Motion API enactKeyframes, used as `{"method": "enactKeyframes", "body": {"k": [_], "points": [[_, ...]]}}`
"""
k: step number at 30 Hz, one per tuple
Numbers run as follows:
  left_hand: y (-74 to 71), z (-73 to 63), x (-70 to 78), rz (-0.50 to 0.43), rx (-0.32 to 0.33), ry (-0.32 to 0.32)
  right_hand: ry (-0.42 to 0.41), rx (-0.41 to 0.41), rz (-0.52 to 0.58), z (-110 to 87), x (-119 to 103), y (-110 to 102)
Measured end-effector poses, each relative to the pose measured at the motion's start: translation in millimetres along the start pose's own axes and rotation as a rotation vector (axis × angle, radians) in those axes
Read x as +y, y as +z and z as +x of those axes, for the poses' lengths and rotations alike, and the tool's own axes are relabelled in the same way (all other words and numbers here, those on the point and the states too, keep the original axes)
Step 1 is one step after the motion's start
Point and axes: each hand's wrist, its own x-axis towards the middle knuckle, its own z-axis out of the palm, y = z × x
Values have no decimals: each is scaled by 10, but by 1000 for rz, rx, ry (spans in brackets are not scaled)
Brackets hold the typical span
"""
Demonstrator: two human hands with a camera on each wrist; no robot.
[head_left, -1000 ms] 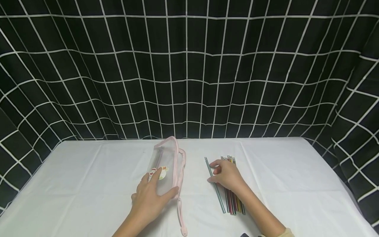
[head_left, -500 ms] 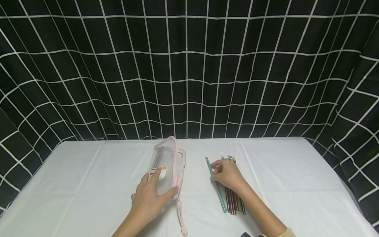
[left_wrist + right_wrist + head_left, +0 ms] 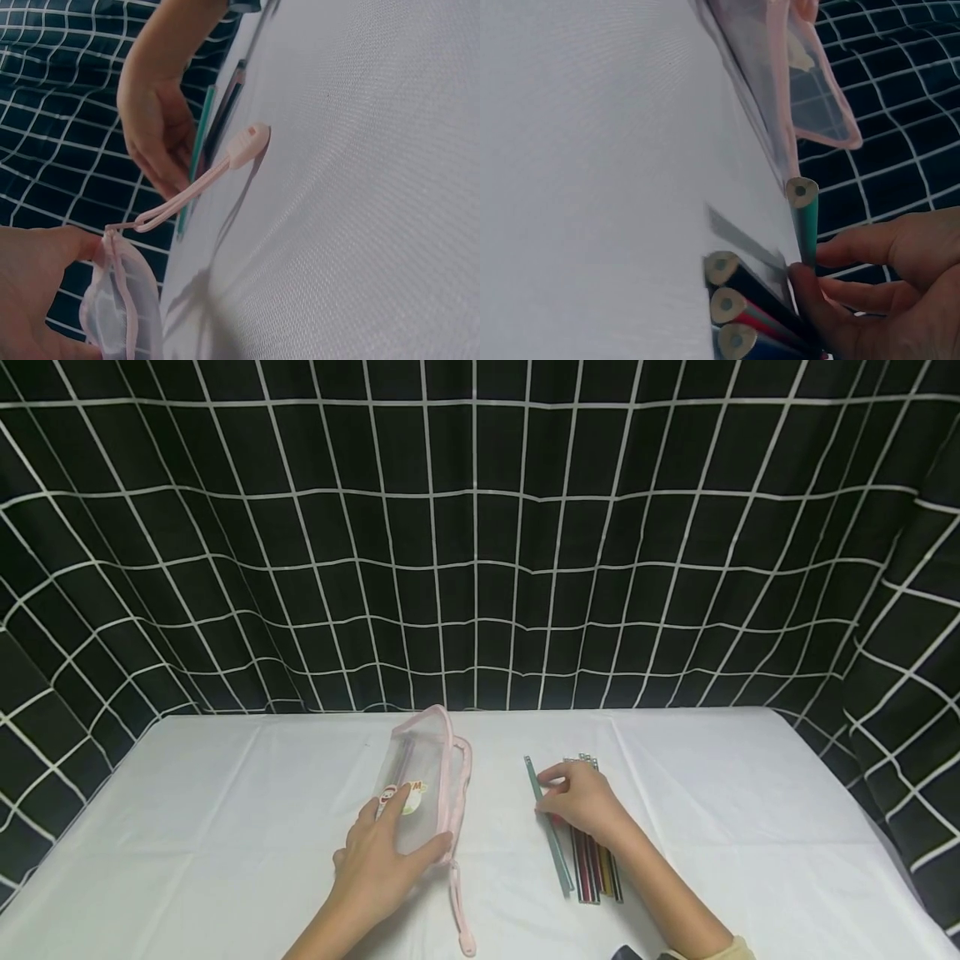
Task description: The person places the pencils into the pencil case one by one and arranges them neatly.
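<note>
My left hand [image 3: 386, 864] grips the translucent pencil case [image 3: 429, 756], its thumb at the pink zipped edge and its fingers spread over the printed side. The case has pink trim; a faint purple streak shows through it. A green pencil [image 3: 557, 852] is pinched between the thumb and fingers of my right hand [image 3: 587, 802]. In the right wrist view, this green pencil [image 3: 808, 225] stands apart from the cloth, with its unsharpened end showing. Just beside it, partly hidden under my right hand, lies a bundle of pencils [image 3: 588, 868] in dark, red and yellow colours.
From the case's near end hangs a pink wrist strap [image 3: 457, 906]. White cloth [image 3: 247, 827] covers the table, with a black, white-gridded curtain [image 3: 480, 527] behind and at both sides. A dark object [image 3: 625, 953] shows at the bottom edge.
My right hand shifts slightly to the right with the green pencil, which now looks lifted, its shadow apart from it. The left hand and the case stay put.
</note>
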Motion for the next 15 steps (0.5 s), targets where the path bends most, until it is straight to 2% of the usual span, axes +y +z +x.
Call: {"method": "enactKeyframes", "body": {"k": [8, 15], "points": [[-6, -2, -3, -3, 0, 1, 43, -27, 86, 6, -14, -4], [3, 0, -10, 6, 2, 13, 44, -28, 135, 22, -32, -26]]}}
